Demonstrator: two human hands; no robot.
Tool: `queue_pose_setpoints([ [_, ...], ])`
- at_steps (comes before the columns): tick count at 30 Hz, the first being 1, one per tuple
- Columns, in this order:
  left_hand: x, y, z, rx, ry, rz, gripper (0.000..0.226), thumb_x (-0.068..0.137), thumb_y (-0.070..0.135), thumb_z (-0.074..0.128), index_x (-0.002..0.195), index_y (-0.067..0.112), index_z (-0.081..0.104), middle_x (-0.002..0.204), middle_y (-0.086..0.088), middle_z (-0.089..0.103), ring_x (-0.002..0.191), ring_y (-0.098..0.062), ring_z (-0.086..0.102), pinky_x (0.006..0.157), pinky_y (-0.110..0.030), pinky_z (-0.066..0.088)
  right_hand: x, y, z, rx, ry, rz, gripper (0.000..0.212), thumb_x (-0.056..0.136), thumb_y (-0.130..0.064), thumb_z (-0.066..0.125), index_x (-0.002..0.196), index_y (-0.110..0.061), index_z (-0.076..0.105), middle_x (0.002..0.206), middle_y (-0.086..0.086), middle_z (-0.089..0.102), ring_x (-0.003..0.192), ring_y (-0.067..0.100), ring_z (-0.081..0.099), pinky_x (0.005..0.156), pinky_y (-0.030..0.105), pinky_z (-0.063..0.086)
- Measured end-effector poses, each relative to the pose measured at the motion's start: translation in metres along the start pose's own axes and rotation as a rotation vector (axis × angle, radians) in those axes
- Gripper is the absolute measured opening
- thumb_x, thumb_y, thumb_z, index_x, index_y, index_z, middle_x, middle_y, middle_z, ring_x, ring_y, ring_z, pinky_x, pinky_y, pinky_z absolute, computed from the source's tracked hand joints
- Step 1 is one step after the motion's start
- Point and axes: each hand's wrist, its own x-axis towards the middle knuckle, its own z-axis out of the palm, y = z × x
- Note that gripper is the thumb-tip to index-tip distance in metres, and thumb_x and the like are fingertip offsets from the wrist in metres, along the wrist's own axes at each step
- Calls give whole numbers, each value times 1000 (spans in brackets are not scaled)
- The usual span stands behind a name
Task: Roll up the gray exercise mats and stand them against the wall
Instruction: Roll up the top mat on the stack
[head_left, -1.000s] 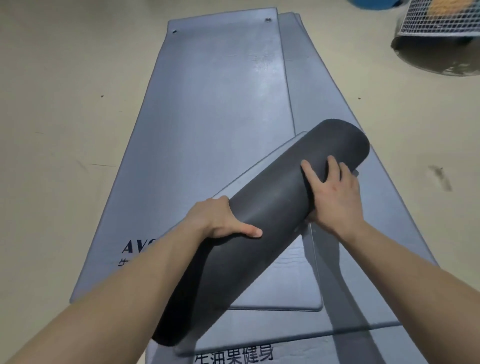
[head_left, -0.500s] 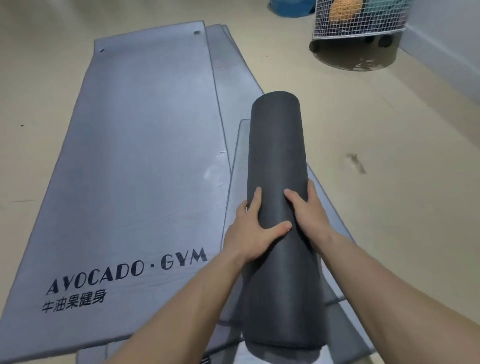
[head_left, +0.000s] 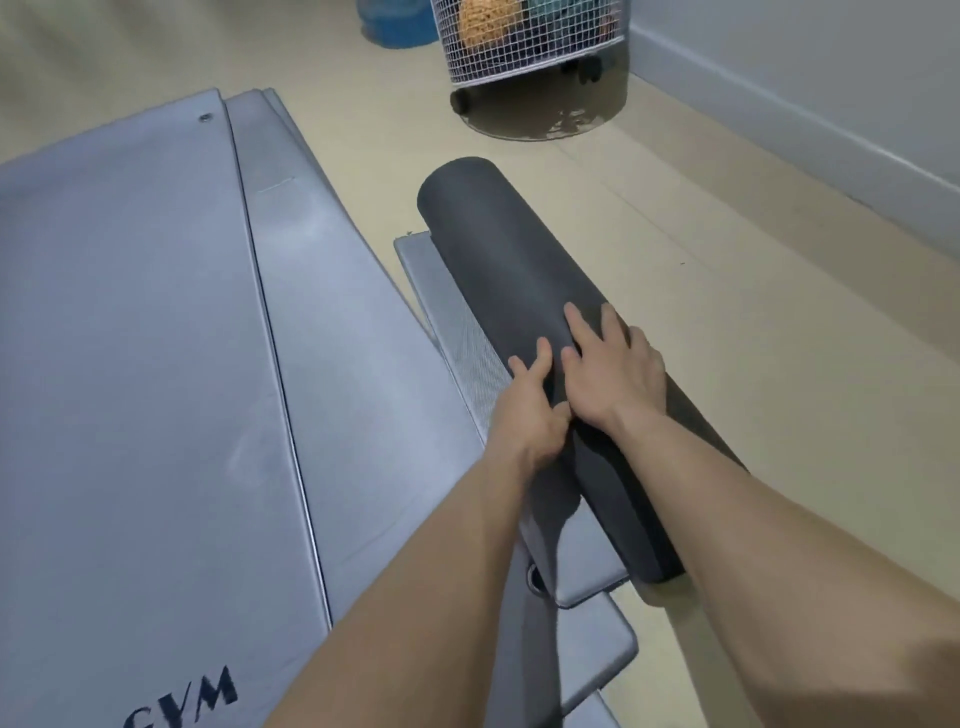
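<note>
A dark gray rolled mat (head_left: 498, 270) lies slanted, its far end pointing up-left toward the wire basket and its near end by my right forearm. A short flat tail of the same mat (head_left: 447, 306) sticks out along its left side. My left hand (head_left: 530, 410) grips the roll from the left, fingers curled over it. Beside it, my right hand (head_left: 613, 374) presses on top of the roll with fingers spread. A flat gray mat with "GYM" lettering (head_left: 130, 364) lies to the left, stacked over another flat mat (head_left: 322, 332).
A white wire basket on wheels (head_left: 530, 47) holding balls stands at the far end near the wall (head_left: 831, 78) on the right. A blue object (head_left: 395, 26) sits behind it. Beige floor (head_left: 727, 291) lies between the roll and the wall.
The roll has swung toward the right, off the flat mats and closer to the wall. Both hands stayed on it, now close together at its middle. My view turned right.
</note>
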Motion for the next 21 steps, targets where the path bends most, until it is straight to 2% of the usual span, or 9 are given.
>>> queue_pose_setpoints([
  [6, 65, 18, -6, 217, -12, 10, 81, 100, 25, 57, 165, 31, 8, 170, -19, 14, 129, -40, 54, 105, -46, 46, 56, 15, -1, -53, 41, -1, 58, 109, -44, 22, 162, -43, 0, 173, 4, 4, 153, 33, 16, 120, 49, 22],
  [10, 71, 25, -11, 287, -104, 15, 75, 102, 28, 50, 164, 29, 8, 169, -24, 8, 114, -40, 62, 96, -42, 50, 62, 19, 10, -94, 69, 18, 58, 106, -43, 15, 163, -41, 1, 172, 6, 10, 153, 34, 17, 119, 50, 23],
  [12, 70, 31, -24, 343, -210, 41, 73, 99, 31, 48, 163, 29, 15, 166, -25, 19, 108, -37, 63, 91, -40, 51, 65, 22, 16, -115, 80, 30, 59, 104, -41, 13, 163, -39, 9, 170, 9, 19, 150, 37, 25, 116, 53, 28],
  [14, 81, 37, -53, 460, -265, 69, 57, 89, 40, 44, 145, 36, 50, 139, -13, 59, 99, -31, 64, 87, -38, 54, 68, 25, 20, -142, 69, 66, 61, 103, -42, 16, 164, -37, 14, 169, 11, 22, 149, 39, 29, 115, 56, 29],
  [15, 97, 40, -71, 537, -240, 95, 42, 86, 44, 43, 120, 35, 67, 114, -4, 71, 91, -28, 65, 81, -36, 56, 69, 25, 23, -157, 67, 82, 61, 103, -42, 19, 164, -37, 16, 169, 12, 22, 149, 40, 29, 116, 56, 28],
  [16, 117, 44, -87, 603, -159, 125, 33, 88, 46, 44, 100, 29, 71, 94, 1, 73, 86, -26, 65, 74, -33, 55, 69, 24, 25, -169, 77, 85, 62, 103, -42, 22, 164, -36, 17, 169, 12, 22, 149, 40, 29, 117, 57, 28],
  [17, 142, 49, -103, 646, -40, 167, 30, 91, 45, 46, 92, 26, 70, 89, 3, 72, 86, -26, 66, 72, -32, 53, 68, 22, 26, -168, 85, 89, 63, 102, -42, 24, 164, -35, 18, 169, 12, 23, 149, 40, 30, 117, 58, 28],
  [19, 204, 60, -127, 632, 186, 323, 27, 96, 39, 47, 106, 28, 69, 112, 2, 71, 105, -27, 64, 84, -35, 53, 67, 20, 27, -155, 113, 102, 62, 102, -42, 28, 163, -34, 22, 168, 13, 26, 148, 41, 33, 116, 58, 30],
  [21, 269, 67, -139, 668, 224, 445, 46, 98, 40, 43, 139, 25, 57, 150, -4, 52, 140, -30, 44, 113, -47, 38, 66, 18, 28, -119, 153, 119, 60, 101, -38, 32, 161, -33, 32, 166, 14, 30, 146, 42, 36, 116, 58, 30],
])
